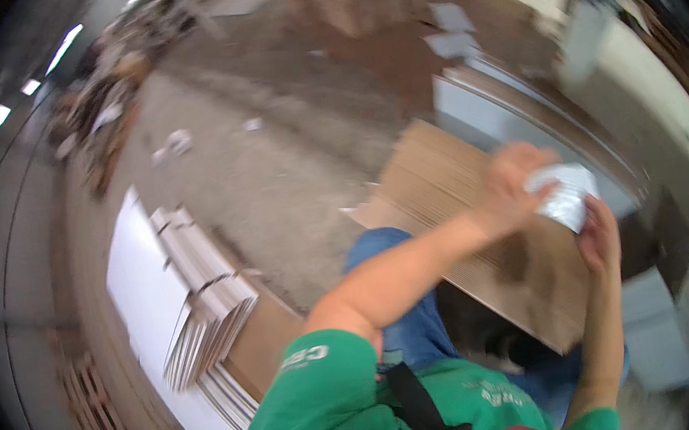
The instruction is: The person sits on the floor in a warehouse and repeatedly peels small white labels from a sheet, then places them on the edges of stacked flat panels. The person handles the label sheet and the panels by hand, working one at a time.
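A small silvery-white shiny piece (567, 196), too blurred for me to name its kind, is held up between my hands. My right hand (599, 234) grips its lower right edge, thumb and fingers closed round it. My left hand (518, 184) reaches across to its left side, fingertips touching or very near it; motion smears those fingers. Below both hands lies a stack of flat brown cardboard sheets (441, 175), sloping across in front of my knees. White-faced sheets (468, 110) stand just beyond it.
To my left rests a pile of folded white-faced cardboard (203, 305), brown inside. Concrete floor (272, 164) with paper scraps (177, 142) spreads ahead. A heap of scrap (110, 97) lines the far left. A grey-white board (658, 325) stands at lower right.
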{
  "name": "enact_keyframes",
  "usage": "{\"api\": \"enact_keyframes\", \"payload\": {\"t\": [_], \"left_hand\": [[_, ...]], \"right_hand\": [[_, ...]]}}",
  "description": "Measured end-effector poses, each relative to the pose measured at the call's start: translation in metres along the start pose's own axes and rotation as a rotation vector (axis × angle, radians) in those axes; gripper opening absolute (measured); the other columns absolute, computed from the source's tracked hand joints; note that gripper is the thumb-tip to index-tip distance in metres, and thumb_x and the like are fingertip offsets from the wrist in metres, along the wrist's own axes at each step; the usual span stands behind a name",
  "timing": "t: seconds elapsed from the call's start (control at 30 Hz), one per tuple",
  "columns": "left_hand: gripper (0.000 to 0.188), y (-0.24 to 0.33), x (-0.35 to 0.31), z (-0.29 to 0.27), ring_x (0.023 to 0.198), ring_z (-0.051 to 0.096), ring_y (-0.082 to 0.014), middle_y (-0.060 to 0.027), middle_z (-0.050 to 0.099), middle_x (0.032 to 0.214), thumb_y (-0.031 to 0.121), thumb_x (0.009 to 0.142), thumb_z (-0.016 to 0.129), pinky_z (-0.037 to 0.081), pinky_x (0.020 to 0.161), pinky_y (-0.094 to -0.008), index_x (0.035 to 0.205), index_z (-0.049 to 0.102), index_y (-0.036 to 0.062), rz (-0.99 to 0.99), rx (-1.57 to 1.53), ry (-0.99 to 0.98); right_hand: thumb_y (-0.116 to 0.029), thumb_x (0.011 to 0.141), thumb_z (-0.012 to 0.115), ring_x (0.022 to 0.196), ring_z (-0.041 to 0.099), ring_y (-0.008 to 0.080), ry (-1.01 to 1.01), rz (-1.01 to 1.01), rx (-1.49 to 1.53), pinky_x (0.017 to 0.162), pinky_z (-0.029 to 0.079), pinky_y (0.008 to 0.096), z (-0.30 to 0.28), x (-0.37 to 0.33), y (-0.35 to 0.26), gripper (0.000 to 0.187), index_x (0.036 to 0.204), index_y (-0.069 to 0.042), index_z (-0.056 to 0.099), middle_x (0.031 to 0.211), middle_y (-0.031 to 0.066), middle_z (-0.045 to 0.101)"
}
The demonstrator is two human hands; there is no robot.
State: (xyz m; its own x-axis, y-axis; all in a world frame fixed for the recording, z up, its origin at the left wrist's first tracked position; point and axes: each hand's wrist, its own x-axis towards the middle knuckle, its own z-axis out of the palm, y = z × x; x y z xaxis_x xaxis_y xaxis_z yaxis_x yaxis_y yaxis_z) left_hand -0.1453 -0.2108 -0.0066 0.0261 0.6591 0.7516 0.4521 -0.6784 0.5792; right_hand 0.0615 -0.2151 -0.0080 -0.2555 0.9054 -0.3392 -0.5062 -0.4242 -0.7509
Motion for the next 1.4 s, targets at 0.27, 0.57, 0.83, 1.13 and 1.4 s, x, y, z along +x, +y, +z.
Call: {"api": "enact_keyframes", "payload": {"t": [0.27, 0.57, 0.83, 1.13, 1.4], "left_hand": [[0.044, 0.039, -0.011, -0.012, 0.073, 0.062, -0.0173, -0.0137, 0.064, 0.087, 0.021, 0.082, 0.059, 0.049, 0.064, -0.0282, 0.122, 0.049, 0.0053, -0.635, -0.483, -0.367], [0.034, 0.014, -0.015, 0.001, 0.075, 0.058, -0.0095, -0.0064, 0.063, 0.089, 0.001, 0.072, 0.065, 0.049, 0.063, -0.0224, 0.105, 0.059, -0.0011, -0.732, -0.841, -0.241], [0.055, 0.032, 0.004, -0.015, 0.069, 0.063, -0.0161, -0.0123, 0.061, 0.091, 0.0, 0.076, 0.064, 0.051, 0.048, -0.0232, 0.126, 0.042, 0.0049, -0.899, -0.919, -0.3], [0.038, 0.031, 0.001, -0.009, 0.068, 0.064, -0.0194, -0.0148, 0.062, 0.09, 0.001, 0.076, 0.064, 0.051, 0.049, -0.0239, 0.113, 0.054, -0.0014, -0.961, -0.842, -0.371], [0.032, 0.041, -0.003, -0.014, 0.07, 0.064, -0.0193, -0.0147, 0.063, 0.09, 0.002, 0.078, 0.063, 0.052, 0.054, -0.0248, 0.109, 0.057, -0.0022, -0.887, -0.767, -0.327]], "right_hand": [[-0.017, 0.088, 0.052, 0.084, 0.059, 0.0134, -0.001, -0.108, 0.045, 0.073, 0.051, 0.0292, 0.042, 0.005, 0.025, 0.019, 0.101, -0.003, 0.055, 0.093, 0.0048, 0.06], [-0.017, 0.085, 0.059, 0.065, 0.051, 0.0054, 0.151, -0.148, 0.064, 0.053, 0.041, 0.0189, 0.019, -0.001, 0.012, 0.014, 0.094, -0.007, 0.056, 0.081, -0.0008, 0.058], [-0.013, 0.08, 0.063, 0.076, 0.056, 0.0123, 0.211, -0.374, -0.254, 0.061, 0.044, 0.024, 0.015, -0.009, 0.012, 0.046, 0.12, -0.003, 0.043, 0.088, 0.0067, 0.059], [-0.008, 0.078, 0.066, 0.062, 0.053, 0.0096, -0.002, -0.319, -0.218, 0.053, 0.042, 0.0224, 0.014, -0.024, 0.009, 0.014, 0.09, -0.002, 0.062, 0.078, 0.0046, 0.06], [-0.006, 0.073, 0.07, 0.062, 0.053, 0.0092, 0.047, -0.311, -0.258, 0.054, 0.043, 0.0199, 0.018, -0.028, 0.01, 0.016, 0.087, -0.001, 0.064, 0.074, 0.0047, 0.061]]}}
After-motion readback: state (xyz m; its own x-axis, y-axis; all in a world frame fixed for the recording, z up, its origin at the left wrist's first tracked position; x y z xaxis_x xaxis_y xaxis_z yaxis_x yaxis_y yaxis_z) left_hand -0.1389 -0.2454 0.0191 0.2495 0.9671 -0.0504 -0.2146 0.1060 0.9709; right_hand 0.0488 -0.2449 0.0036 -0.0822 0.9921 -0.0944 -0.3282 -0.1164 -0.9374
